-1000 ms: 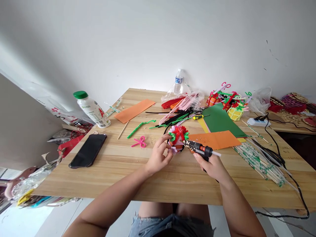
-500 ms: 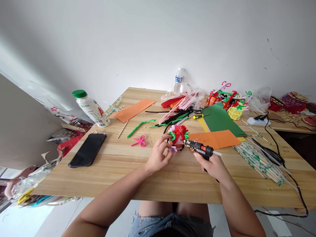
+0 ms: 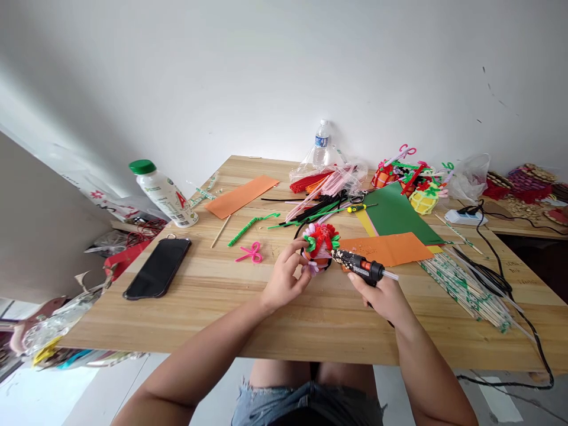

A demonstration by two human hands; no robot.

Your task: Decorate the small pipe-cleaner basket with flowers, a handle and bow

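My left hand [image 3: 288, 275] has its fingers round the left side of a small pipe-cleaner flower ornament [image 3: 320, 244], with red, green, pink and lilac fuzzy parts. The ornament is over the wooden table, in front of me. My right hand [image 3: 381, 296] grips a black glue gun [image 3: 361, 265] by its handle, and a clear glue stick juts from the gun's back end. The gun's nozzle points left, at the ornament's right side; whether it touches is too small to tell. An orange sheet [image 3: 390, 249] lies behind the gun.
At the left are a phone [image 3: 158, 269] and a white bottle with a green cap [image 3: 166, 195]. Pipe cleaners [image 3: 319, 189] lie behind the ornament. Wrapped sticks [image 3: 465, 290], a power strip [image 3: 465, 218] and black cable are at the right.
The view has shifted very slightly. The glue gun's nozzle sits a touch further from the ornament, while my left hand keeps its hold.
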